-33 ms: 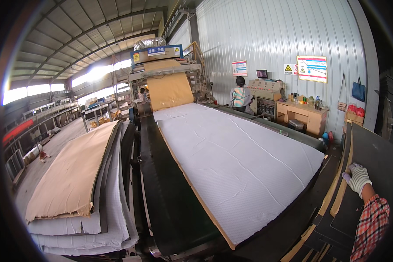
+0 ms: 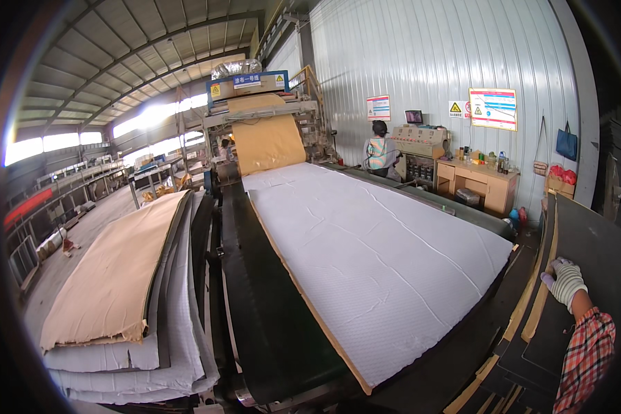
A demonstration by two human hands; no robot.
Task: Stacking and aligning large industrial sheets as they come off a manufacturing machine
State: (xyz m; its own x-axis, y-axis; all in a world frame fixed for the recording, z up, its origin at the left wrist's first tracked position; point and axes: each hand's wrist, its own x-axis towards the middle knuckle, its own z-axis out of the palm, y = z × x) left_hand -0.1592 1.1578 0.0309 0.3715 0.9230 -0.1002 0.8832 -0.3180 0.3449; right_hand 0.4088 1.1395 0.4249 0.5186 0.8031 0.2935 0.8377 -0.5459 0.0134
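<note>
My right hand [image 2: 567, 281], in a pale knitted glove, rests on the top black sheet [image 2: 596, 241] of a stack at the right. Its fingers lie over the sheet beside the tan edge strip, with the thumb apart, and a red plaid sleeve covers the forearm. My left hand is out of view. In the middle, a long white quilted-looking sheet [image 2: 386, 269], creased and edged in tan along its left side, lies over a dark conveyor belt [image 2: 283, 338]. Farther back, a tan sheet [image 2: 269, 141] comes down from a machine [image 2: 248, 83] to meet the white one.
On the left stands a pile of large sheets, tan on top [image 2: 117, 269], with white layers [image 2: 138, 379] below. A co-worker in a reflective vest [image 2: 378, 153] is by a control console [image 2: 417, 141]. A wooden desk [image 2: 486, 181] holding bottles stands along the metal wall [image 2: 421, 62].
</note>
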